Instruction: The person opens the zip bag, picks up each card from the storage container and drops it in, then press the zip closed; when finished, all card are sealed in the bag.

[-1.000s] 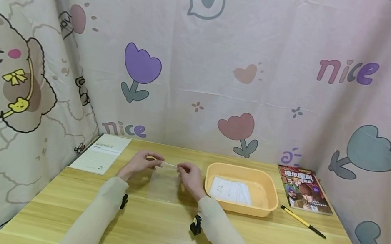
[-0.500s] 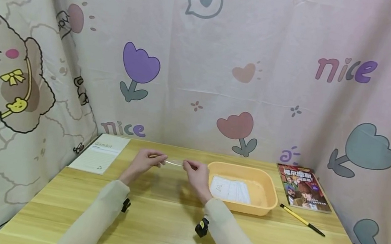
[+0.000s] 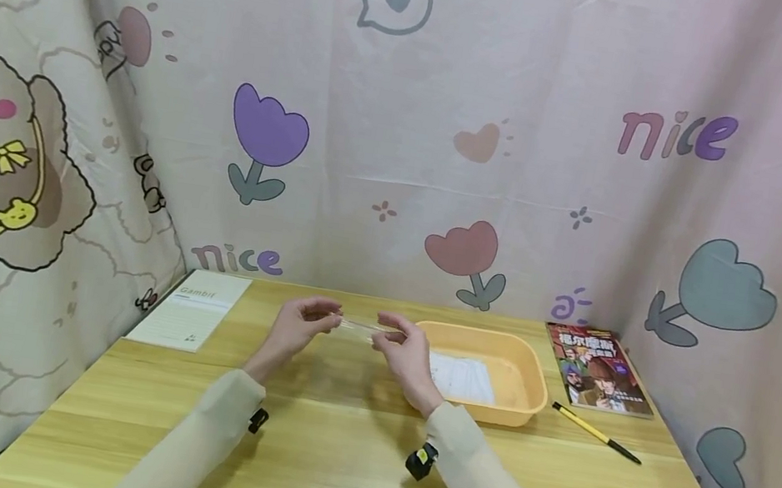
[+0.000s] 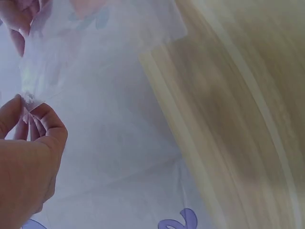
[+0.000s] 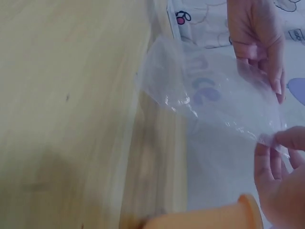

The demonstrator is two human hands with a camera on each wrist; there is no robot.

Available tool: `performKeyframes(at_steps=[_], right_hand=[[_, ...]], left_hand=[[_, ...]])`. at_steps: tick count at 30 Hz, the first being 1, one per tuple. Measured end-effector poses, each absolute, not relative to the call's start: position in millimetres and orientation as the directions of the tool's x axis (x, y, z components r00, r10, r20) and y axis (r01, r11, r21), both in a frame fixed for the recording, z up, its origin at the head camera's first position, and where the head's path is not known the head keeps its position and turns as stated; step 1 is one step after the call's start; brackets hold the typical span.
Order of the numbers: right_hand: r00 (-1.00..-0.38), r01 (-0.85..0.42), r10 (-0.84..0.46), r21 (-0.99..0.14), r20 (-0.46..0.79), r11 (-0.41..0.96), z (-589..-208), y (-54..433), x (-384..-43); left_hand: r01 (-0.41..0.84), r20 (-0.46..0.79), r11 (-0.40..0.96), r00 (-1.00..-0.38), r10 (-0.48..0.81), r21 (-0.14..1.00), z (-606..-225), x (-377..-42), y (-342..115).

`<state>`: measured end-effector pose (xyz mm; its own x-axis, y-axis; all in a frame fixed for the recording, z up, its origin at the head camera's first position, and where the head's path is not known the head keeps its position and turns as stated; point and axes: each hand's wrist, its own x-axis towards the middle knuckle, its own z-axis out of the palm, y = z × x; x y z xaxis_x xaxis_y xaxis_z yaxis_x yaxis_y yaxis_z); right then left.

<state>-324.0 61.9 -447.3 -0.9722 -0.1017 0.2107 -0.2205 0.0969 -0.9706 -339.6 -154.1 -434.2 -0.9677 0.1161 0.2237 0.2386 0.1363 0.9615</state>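
A clear, thin plastic bag is stretched between my two hands above the table. My left hand pinches one corner of its top edge between thumb and fingers. At the other corner, my right hand pinches the edge in the same way. The right wrist view shows the bag hanging from this edge, its lower part tilted toward the table. In the left wrist view the see-through film spreads away from the fingertips, and the curtain pattern shows through it. The mouth looks nearly flat.
Right behind my right hand stands an orange-yellow plastic basin with a folded white item inside. A notepad lies at the back left. A magazine and a yellow-black pen lie at the right. A patterned curtain closes the back.
Both hands have shifted right with the bag and stand slightly farther apart. My right hand now overlaps the basin's left rim in the head view. The head view has turned slightly right.
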Motion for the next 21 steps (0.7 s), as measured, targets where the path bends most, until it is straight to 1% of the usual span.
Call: performKeyframes(at_steps=[4, 10, 13, 17, 21], right_hand=[[-0.964, -0.197, -0.192, -0.979, 0.181, 0.062, -444, 70, -321], [-0.932, -0.261, -0.309, -0.943, 0.191, 0.204, -436, 80, -319], [-0.930, -0.268, -0.322, -0.928, 0.179, 0.257, -434, 82, -318], [-0.933, -0.299, -0.297, -0.899, 0.205, 0.319, -432, 83, -318], [-0.941, -0.305, -0.262, -0.877, 0.216, 0.371, -432, 83, -316]], left_hand=[[0.288, 0.267, 0.149, -0.953, 0.146, 0.946, -433, -337, -149], [0.370, 0.329, 0.219, -0.922, 0.202, 0.903, -430, -335, -141], [0.405, 0.357, 0.233, -0.907, 0.221, 0.884, -429, -334, -138], [0.444, 0.394, 0.258, -0.892, 0.224, 0.858, -428, -333, -134], [0.523, 0.466, 0.331, -0.851, 0.240, 0.785, -428, -329, -130]])
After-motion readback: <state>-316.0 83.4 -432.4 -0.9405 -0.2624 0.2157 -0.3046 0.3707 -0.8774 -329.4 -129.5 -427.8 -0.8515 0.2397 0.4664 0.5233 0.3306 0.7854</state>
